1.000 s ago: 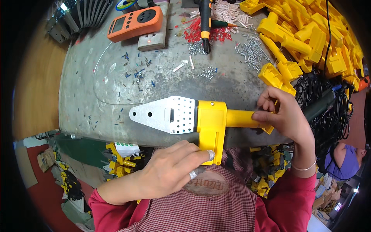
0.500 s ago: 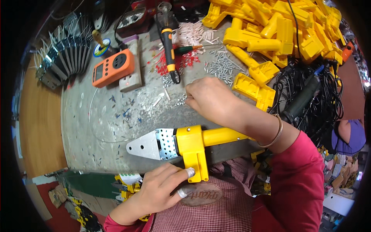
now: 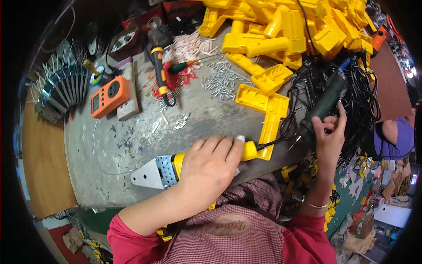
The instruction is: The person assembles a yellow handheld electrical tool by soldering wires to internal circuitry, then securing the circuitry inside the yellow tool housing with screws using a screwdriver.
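Observation:
A tool with a yellow plastic body [image 3: 250,150], a perforated metal collar [image 3: 166,171] and a flat tapered grey plate [image 3: 147,176] lies along the near edge of the bench. My left hand [image 3: 211,169] lies over its yellow body with the fingers wrapped round, hiding most of it. A black cord [image 3: 269,144] leaves the handle's end. On the right, my right hand [image 3: 329,132] grips a dark green cylindrical electric screwdriver [image 3: 326,97], thumb on one side and fingers on the other. Its bit points down toward the bench edge.
Yellow housing halves [image 3: 263,99] and a large yellow pile [image 3: 281,39] fill the far right. Black cables [image 3: 365,97] coil beside the screwdriver. Loose screws [image 3: 222,79], small washers or nuts [image 3: 180,122], an orange meter [image 3: 110,97] and an orange-black hand tool [image 3: 159,66] lie farther off.
My right hand has moved from the small metal parts to the electric screwdriver and closed on it. My left hand has shifted up and right onto the yellow body. The view has turned.

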